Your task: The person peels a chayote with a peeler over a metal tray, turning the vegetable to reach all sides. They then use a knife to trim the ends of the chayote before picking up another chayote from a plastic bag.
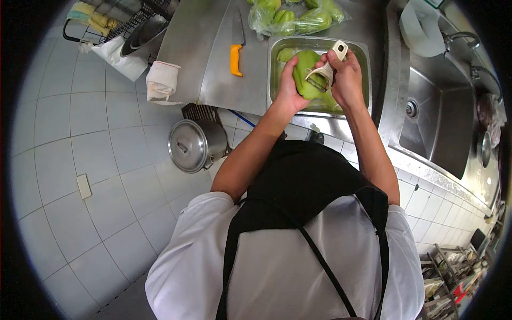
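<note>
Over a metal tray (366, 80), my left hand (288, 88) is wrapped round the left side of a green chayote (304, 66). My right hand (346, 77) grips a cream-coloured peeler (340, 49), whose blade end lies against the chayote's right side. Other green pieces (286, 54) lie in the tray beneath. Behind the tray, a clear plastic bag (305, 24) holds several more chayotes. To the left on the steel counter lies a knife with an orange handle (235, 60), its blade pointing away from me.
A folded white cloth (163, 80) sits at the counter's left corner. Below it stands a lidded metal pot (190, 145). On the right is a steel sink (426, 114) with a white plastic container (421, 29) behind it. A wire rack (120, 24) stands at the upper left.
</note>
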{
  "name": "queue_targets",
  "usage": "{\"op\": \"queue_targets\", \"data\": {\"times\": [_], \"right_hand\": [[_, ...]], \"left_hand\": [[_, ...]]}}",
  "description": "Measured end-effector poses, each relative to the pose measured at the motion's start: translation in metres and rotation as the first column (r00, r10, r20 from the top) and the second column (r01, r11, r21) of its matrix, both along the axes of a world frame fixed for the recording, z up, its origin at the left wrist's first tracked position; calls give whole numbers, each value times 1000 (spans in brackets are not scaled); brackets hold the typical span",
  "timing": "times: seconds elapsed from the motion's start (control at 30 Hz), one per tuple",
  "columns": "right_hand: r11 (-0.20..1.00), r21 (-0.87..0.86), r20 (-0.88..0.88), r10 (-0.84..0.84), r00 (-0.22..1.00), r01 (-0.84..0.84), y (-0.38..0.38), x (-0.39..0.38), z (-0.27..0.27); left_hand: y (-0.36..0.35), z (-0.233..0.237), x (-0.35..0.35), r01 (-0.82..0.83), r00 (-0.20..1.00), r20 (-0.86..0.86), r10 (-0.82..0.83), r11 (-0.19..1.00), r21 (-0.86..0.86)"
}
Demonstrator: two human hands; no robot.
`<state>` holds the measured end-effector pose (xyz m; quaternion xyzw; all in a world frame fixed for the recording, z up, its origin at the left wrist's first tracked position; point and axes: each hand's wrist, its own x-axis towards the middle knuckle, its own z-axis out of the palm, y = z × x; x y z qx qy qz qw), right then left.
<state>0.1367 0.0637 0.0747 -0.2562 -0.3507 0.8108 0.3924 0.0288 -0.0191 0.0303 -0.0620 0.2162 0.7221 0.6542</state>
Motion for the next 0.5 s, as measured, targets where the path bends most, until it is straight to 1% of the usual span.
{"op": "queue_targets", "data": {"times": [0.07, 0.17, 0.27, 0.37, 0.4, 0.47, 0.5], "right_hand": [[1000, -12, 19, -7, 1000, 7, 1, -1, -4], [999, -35, -11, -26, 1000, 26, 1, -7, -12], [992, 92, 8, -87, 996, 86, 25, -15, -25], [953, 242, 111, -215, 970, 183, 42, -29, -34], [856, 456, 101, -323, 941, 245, 58, -31, -58], [822, 544, 246, -348, 905, 168, 84, -20, -107], [804, 583, 311, -359, 880, 122, 86, -21, -104]], "left_hand": [[0, -7, -2, 26, 999, -27, -26, 999, 23], [-2, -14, -7, 17, 1000, -8, -17, 1000, 19], [-16, 4, 2, 50, 994, -91, -54, 998, -38], [-22, -11, 2, -7, 999, -40, 2, 993, -118], [-19, -8, 2, 19, 999, -43, -22, 997, -81], [-35, 0, 6, 65, 997, -45, -67, 997, -40], [-34, 1, 3, 54, 998, -43, -55, 998, -34]]}}
